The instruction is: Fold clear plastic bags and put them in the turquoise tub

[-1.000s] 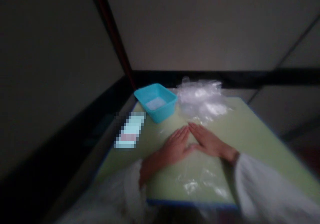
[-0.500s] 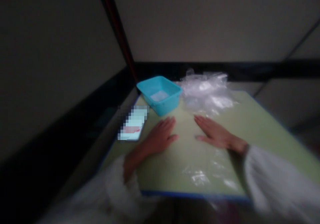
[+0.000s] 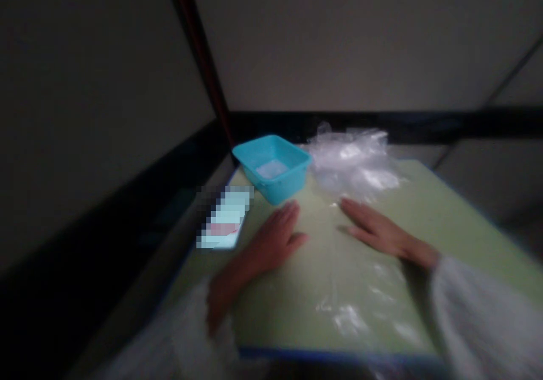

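Clear plastic sheet (image 3: 350,319) flat on the table (image 3: 453,221), toward the near edge and between the two forearms, with bright, wrinkled glints across the lower part. Far limits of the sheet too faint to trace. Left hand (image 3: 275,236) palm down to one side of the middle, fingers straight and close together, thumb out toward the other hand. Right hand (image 3: 375,228) palm down opposite, fingers likewise stretched forward, thumb apart from the fingers. Both hands well apart from each other, unclenched, with nothing pinched in either. Cannot tell from the blur about firm pressing on the plastic or light resting only. Loose pale sleeves (image 3: 479,312) down to both wrists.

Beyond the right fingertips, a crumpled heap of clear plastic (image 3: 352,162), shiny and loose, near the back of the table. Just beside the heap, a blue-green basket (image 3: 285,186), upright, with something white (image 3: 271,169) on the bottom, too blurred to name. Left of the left hand, a lit phone (image 3: 224,219) lying flat near the table's side, screen blocked out. Yellow-green tabletop with blue edging. Behind everything, a dim wall (image 3: 360,40) with a dark band (image 3: 424,125) low down.
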`<state>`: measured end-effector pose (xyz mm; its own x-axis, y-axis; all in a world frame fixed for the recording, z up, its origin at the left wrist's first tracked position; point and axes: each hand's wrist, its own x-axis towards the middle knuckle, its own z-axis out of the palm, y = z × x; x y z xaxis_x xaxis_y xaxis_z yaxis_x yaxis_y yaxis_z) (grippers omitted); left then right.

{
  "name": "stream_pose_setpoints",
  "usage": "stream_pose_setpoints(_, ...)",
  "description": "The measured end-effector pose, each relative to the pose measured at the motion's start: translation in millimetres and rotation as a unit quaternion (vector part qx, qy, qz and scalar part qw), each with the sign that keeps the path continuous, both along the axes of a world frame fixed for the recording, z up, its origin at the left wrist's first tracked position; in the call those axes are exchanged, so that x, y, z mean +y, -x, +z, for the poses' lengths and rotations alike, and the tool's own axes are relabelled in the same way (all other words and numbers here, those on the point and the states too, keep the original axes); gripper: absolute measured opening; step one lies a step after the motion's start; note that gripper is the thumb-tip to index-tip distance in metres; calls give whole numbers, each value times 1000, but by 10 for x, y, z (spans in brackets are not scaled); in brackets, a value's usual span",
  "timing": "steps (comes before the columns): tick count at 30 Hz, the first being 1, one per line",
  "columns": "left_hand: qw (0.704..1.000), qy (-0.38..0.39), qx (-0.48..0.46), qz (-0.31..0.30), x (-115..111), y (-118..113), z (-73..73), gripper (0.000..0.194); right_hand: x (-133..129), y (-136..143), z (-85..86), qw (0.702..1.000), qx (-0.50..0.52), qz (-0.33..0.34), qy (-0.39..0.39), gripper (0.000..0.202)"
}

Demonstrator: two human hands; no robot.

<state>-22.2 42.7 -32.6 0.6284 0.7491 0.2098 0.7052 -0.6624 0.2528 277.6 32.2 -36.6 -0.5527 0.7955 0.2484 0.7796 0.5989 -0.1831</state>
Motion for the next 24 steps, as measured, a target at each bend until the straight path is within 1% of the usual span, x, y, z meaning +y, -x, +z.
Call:
stream_pose_setpoints(3,1000,-5,-26,-9,-26,-36,82,57,-11,-7,24,1000,8,16,-10,61)
stream_pose_setpoints(6,999,-2,-38,-36,-85,-72,137,58,-38,8,66,999,-2,24,-20,60)
stream_pose_setpoints(10,997,0,-21,-71,-188,-115,115,63,-105,77,130,999,-7,29,-22,65)
stream_pose_setpoints(15,995,19,5,-99,-255,-163,78,68,-201,178,162,997,-1,74,-8,75)
stream_pose_setpoints(18,994,35,20,-101,-247,-175,87,70,-218,185,132,997,-6,74,-4,78)
stream_pose_setpoints(24,995,56,39,-76,-233,-179,144,69,-203,137,104,997,-7,70,-23,79)
